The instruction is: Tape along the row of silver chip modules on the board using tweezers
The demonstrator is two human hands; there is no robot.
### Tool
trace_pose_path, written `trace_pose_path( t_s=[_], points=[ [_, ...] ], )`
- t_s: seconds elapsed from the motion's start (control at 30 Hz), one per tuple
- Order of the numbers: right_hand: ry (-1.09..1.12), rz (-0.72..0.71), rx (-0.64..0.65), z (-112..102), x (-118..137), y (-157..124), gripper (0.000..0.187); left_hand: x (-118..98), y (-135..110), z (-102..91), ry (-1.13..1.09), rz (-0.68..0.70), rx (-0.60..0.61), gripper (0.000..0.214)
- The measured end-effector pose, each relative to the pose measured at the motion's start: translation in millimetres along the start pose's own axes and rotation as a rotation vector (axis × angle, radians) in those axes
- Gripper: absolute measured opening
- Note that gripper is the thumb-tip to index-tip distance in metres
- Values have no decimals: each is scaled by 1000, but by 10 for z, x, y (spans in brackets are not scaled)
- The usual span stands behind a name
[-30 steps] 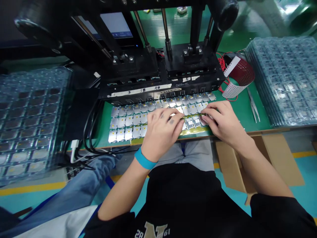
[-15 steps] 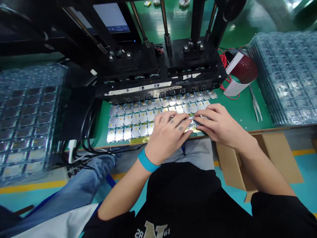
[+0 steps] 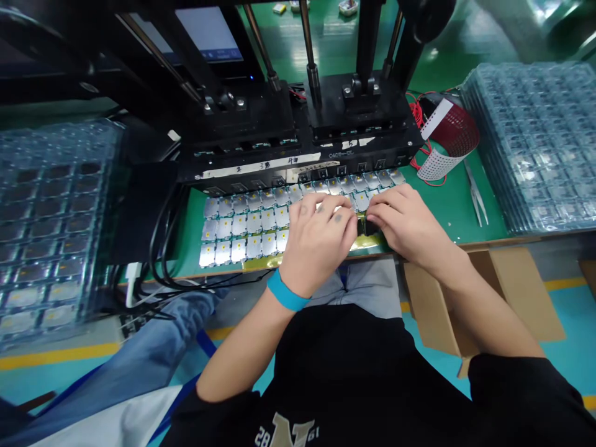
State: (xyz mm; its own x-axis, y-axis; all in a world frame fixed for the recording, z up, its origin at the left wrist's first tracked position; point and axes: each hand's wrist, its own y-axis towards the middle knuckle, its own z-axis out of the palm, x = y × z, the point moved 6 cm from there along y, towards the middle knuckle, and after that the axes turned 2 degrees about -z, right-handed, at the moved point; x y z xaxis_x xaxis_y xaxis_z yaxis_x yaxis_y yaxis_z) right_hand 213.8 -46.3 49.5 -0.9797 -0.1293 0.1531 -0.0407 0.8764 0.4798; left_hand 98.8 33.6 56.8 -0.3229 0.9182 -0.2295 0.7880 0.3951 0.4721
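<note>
Both hands are over the right part of several rows of small circuit boards point(image 3: 239, 225) with silvery metal faces and yellow dots. My left hand point(image 3: 321, 239), a blue band at the wrist, has its fingers curled and its thumb close to the forefinger; the fingertips hide what they grip. Close by on the right, my right hand point(image 3: 403, 223) is pinched, thumb against bent fingers, at the end of the rows. Whatever sits in that pinch is too covered to name. A dark patch point(image 3: 370, 226) and yellow film point(image 3: 365, 245) show between and below the hands.
A black press fixture point(image 3: 302, 162) with rocker switches stands behind the boards. Clear plastic trays are stacked left point(image 3: 56, 230) and right point(image 3: 540, 149). Tweezers point(image 3: 475, 194) and red wires point(image 3: 418, 115) lie on the right. An open cardboard box point(image 3: 433, 310) is below the table edge.
My fingers have curled in more, and the small boards seen between my hands no longer show there; a dark patch does. My left hand has tilted more upright.
</note>
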Motion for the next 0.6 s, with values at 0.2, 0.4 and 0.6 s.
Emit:
trace_pose_path(
  t_s=[0.2,0.4,0.6],
  points=[
    [-5,110,-6,-68,47,-224,15,-61,-171,-56,-49,7,142,23],
    [-1,39,-30,-148,248,-357,18,-156,-426,-33,-19,184,176,32],
    [-5,62,5,-117,271,-369,20,-149,-423,-19,-32,188,137,31]
  ],
)
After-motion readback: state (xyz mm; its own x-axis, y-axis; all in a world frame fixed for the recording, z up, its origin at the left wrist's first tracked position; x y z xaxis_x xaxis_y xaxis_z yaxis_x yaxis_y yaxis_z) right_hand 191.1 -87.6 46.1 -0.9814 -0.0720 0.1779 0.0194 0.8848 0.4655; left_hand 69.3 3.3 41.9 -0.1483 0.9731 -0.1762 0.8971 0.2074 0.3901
